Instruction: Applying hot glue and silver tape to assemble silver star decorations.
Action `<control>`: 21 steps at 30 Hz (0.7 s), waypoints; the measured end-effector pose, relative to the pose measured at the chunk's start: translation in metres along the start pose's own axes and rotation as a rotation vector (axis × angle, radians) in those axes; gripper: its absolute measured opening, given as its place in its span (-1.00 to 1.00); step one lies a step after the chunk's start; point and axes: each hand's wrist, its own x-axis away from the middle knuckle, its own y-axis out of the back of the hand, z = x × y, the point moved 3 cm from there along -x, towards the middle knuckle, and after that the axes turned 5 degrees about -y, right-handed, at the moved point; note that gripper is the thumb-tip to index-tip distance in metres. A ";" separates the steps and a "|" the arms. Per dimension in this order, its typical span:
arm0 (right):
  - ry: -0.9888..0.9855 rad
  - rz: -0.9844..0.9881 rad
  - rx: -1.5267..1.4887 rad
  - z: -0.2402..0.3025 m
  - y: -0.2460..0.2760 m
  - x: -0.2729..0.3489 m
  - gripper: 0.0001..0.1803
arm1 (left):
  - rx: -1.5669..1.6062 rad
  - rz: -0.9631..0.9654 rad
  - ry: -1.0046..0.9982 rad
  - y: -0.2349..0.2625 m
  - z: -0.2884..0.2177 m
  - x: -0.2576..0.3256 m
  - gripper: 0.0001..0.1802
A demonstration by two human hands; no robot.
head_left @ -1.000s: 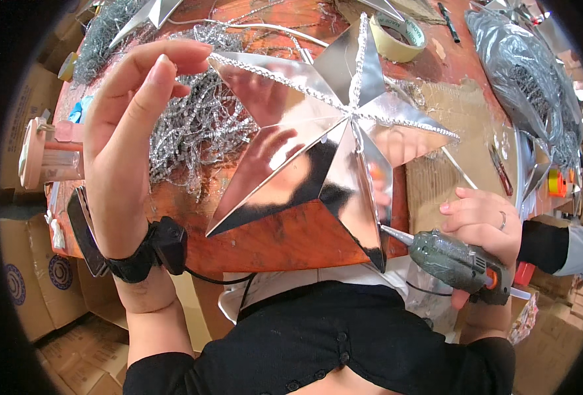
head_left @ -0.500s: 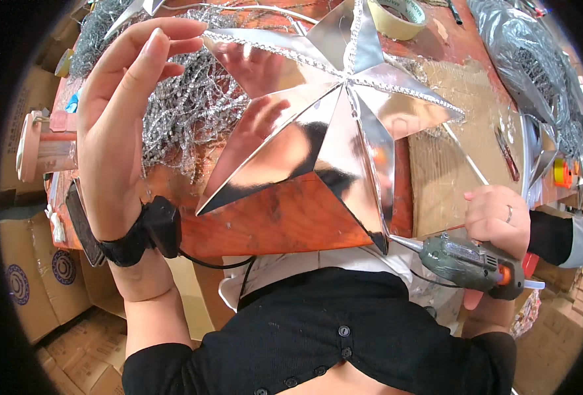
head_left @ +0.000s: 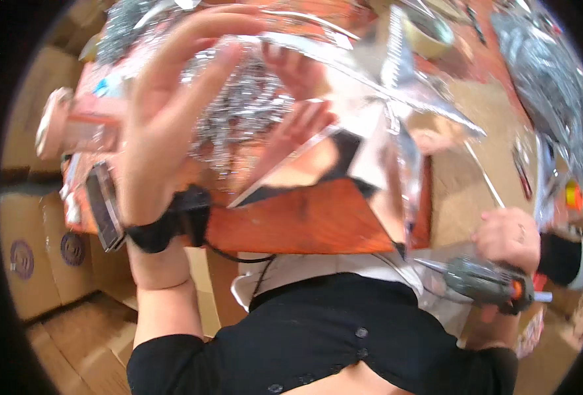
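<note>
A mirror-bright silver star [head_left: 305, 155], trimmed along its ridges with sparkling braid, stands tilted over the near table edge. At its upper left point is my left hand [head_left: 166, 99], fingers bent and closed about the tip, though motion smears them. My right hand [head_left: 509, 240] grips a dark hot glue gun [head_left: 486, 280] with a pale glue stick poking from its back. The gun's nozzle is just right of the star's lowest point, a small gap apart. A thin white rod or strip [head_left: 486, 174] runs from beside the star's right point toward my right fist.
Silver tinsel garland [head_left: 239, 108] is heaped behind my left hand, near a pinkish spool-like object [head_left: 84, 128]. Cardboard [head_left: 463, 184] lies on the right of the orange-red table [head_left: 291, 224]. Beyond are a tape roll [head_left: 430, 36], a grey plastic bag [head_left: 538, 92] and a red-handled tool [head_left: 522, 172].
The whole view has shifted a little. My left hand and the star have moved right together. The glue gun's nozzle has drawn slightly away from the star's lowest point.
</note>
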 end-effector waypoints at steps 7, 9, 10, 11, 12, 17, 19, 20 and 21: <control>-0.041 -0.161 0.130 -0.003 0.013 0.002 -0.31 | -0.405 0.221 -0.358 -0.007 -0.002 -0.008 -0.72; -0.015 -0.132 0.132 -0.004 0.010 -0.013 -0.31 | -0.549 0.133 -0.324 0.003 -0.004 0.008 -0.71; -0.010 -0.131 0.146 -0.003 0.012 -0.013 -0.32 | -0.547 0.148 -0.317 0.004 -0.006 0.010 -0.71; 0.001 -0.135 0.146 -0.004 0.011 -0.015 -0.32 | -0.544 0.165 -0.310 0.005 -0.007 0.011 -0.71; 0.000 -0.137 0.149 -0.004 0.012 -0.015 -0.32 | -0.527 0.191 -0.308 0.003 -0.007 0.011 -0.70; 0.003 -0.130 0.165 -0.002 0.016 -0.018 -0.33 | -0.413 0.283 -0.245 -0.003 -0.013 0.015 -0.68; 0.001 -0.129 0.165 -0.001 0.017 -0.017 -0.33 | -0.404 0.328 -0.208 -0.003 -0.015 0.017 -0.68; -0.003 -0.127 0.168 0.000 0.016 -0.016 -0.34 | -0.382 0.334 -0.218 -0.004 -0.015 0.018 -0.68; -0.015 -0.130 0.170 0.000 0.015 -0.015 -0.34 | -0.354 0.346 -0.233 -0.006 -0.014 0.018 -0.68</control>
